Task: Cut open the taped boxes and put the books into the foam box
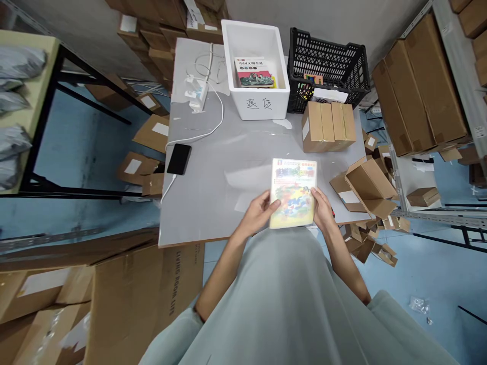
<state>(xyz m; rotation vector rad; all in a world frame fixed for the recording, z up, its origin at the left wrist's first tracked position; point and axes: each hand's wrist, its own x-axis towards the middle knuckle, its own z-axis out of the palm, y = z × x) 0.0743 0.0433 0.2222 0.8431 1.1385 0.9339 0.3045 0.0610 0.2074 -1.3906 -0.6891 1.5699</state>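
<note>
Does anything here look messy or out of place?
Yes. An opened cardboard box hangs over the table's right edge, and torn cardboard scraps litter the floor below it. The book held by the left hand and right hand looks intact.

Blue floor (87,147), grey table (228,167), cardboard boxes (418,86) on shelving.

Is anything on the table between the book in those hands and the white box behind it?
Nothing visible. The left hand and right hand grip the book directly, and only grey table lies between it and the white box. The cardboard box sits off right, the phone off left.
</note>
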